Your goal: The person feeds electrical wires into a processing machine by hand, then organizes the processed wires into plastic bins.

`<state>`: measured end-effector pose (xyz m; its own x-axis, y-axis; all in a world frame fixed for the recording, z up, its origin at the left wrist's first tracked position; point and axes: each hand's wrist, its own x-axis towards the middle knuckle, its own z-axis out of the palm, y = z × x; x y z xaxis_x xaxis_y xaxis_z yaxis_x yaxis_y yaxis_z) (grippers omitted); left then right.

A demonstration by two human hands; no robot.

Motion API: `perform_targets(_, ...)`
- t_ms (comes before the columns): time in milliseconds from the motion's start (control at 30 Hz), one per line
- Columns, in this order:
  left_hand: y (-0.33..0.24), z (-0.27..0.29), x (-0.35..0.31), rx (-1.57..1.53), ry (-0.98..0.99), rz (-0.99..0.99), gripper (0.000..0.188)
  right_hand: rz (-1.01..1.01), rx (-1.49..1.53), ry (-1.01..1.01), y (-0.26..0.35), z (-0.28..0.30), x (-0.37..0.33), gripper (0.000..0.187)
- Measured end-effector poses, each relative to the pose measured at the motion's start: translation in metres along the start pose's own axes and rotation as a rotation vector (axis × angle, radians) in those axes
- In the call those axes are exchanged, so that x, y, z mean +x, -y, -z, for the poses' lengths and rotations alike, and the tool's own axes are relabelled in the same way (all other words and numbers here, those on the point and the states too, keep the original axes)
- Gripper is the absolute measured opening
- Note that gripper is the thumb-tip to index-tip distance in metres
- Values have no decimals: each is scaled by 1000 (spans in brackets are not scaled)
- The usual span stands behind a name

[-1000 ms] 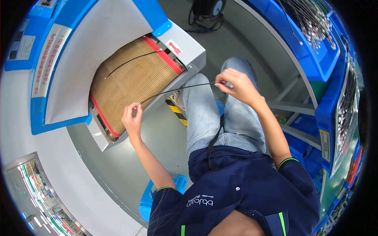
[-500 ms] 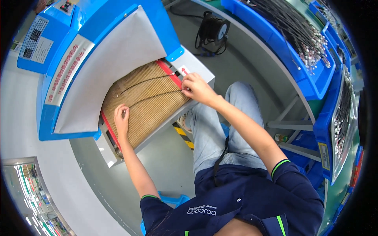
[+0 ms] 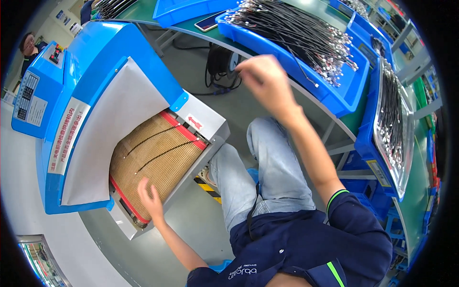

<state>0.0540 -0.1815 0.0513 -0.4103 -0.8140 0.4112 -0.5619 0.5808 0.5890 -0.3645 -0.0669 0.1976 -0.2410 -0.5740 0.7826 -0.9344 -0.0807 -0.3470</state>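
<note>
Two thin black cables, the farther cable (image 3: 149, 138) and the nearer cable (image 3: 165, 153), lie roughly side by side on the brown mesh conveyor belt (image 3: 174, 167) of a blue machine. My left hand (image 3: 151, 200) is over the belt's near left part with its fingers apart and nothing in them, close to the nearer cable's left end. Raised off the belt, my right hand (image 3: 268, 83) is in front of a blue tray (image 3: 348, 98) heaped with black cables (image 3: 296, 33). Motion blurs its fingers, and nothing shows in them.
The machine's blue hood (image 3: 107, 45) has a pale curtain (image 3: 107, 143) over the belt. A second blue tray (image 3: 366, 138) with cables stands on the green table at right. A cable reel (image 3: 220, 60) sits beneath the table. A phone (image 3: 215, 21) lies at the back; another person (image 3: 29, 52) is far left.
My right hand has let go of the nearer cable and moved up and right toward the tray. My left hand has come away from that cable's end. The view has shifted right.
</note>
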Motion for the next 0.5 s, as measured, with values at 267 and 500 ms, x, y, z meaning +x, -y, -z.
perform_targets(267,-97,-57,-82,-195,232,119,22,-237,-554,-75,-74,111,11,19)
perform_targets(500,-126,-77,-107,-302,323,163,21,-247,-571,-7,-75,134,11,10)
